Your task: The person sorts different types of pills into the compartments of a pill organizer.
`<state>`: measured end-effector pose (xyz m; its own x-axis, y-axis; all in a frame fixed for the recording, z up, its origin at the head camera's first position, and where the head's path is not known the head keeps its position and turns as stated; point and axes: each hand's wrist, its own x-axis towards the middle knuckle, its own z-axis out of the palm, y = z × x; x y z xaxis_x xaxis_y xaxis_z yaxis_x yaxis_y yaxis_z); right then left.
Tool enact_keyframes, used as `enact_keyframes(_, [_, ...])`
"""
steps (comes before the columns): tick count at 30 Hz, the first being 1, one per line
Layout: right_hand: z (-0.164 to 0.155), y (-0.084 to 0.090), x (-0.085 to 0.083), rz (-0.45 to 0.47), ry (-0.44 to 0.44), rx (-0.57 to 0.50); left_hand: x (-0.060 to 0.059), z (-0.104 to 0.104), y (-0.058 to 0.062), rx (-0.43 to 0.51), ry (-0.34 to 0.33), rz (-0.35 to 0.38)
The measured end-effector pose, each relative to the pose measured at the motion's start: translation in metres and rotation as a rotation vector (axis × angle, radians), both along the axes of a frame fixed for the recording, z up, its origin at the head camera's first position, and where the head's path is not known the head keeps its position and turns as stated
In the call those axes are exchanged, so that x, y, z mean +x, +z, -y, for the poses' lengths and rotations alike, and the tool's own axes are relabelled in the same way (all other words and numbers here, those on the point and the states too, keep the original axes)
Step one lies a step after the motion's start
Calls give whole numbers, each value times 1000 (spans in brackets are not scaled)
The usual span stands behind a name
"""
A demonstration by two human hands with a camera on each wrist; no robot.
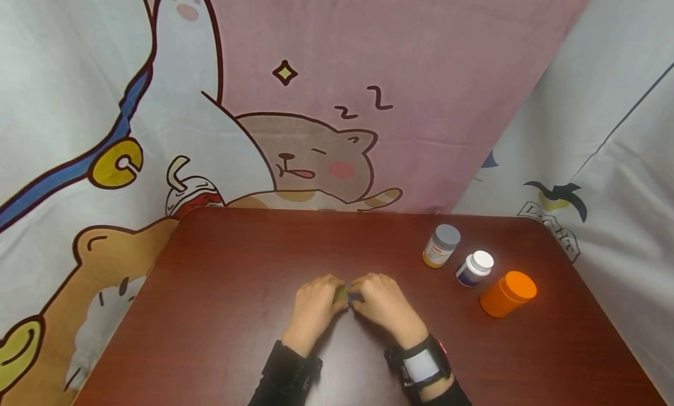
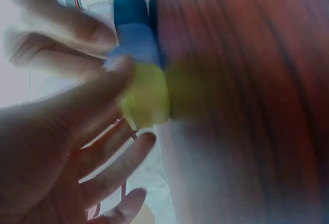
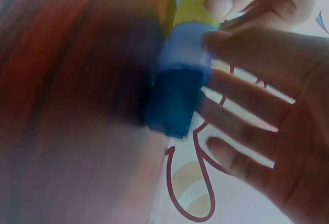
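Observation:
Between the two hands, a short row of small blocks touches end to end on the table: a yellow-green block (image 1: 341,294), a light blue block (image 3: 186,45) and a dark teal block (image 3: 175,100). My left hand (image 1: 316,303) pinches the yellow-green block (image 2: 146,95), its thumb near the seam with the light blue one. On the other side, my right hand (image 1: 385,303) has its thumb and index finger on the light blue block; its other fingers spread behind the row. From the head view the hands hide most of the blocks. Both wrist views are blurred.
Right of the hands stand a grey-lidded bottle (image 1: 441,245), a white-capped bottle (image 1: 475,268) and an orange jar (image 1: 508,293). The dark red wooden table (image 1: 237,260) meets a printed cartoon cloth (image 1: 421,102) at its back edge.

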<state>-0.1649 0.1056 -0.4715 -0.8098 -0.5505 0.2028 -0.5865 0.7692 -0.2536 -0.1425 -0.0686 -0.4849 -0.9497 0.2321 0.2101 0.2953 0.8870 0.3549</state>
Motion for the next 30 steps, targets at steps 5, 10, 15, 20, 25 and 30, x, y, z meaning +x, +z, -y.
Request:
enact_keyframes(5, [-5,3,-4,84,11,-48,0,-1,1,-12,3,-3])
enact_keyframes(10, [-7,6,-8,117,-60,-162,0,-1,2,-10,6,-3])
enact_keyframes(15, [-5,6,-13,32,-184,-235,1,-1,2,-5,7,-10])
enact_keyframes(20, [-1,1,-20,-16,-252,-228,2,-2,0,7,7,-6])
enact_keyframes(25, [0,-1,-23,-39,-255,-219,2,-2,-1,5,11,-6])
enact_keyframes(30, [0,1,-24,-42,-247,-219,0,-1,-1,-5,13,-24])
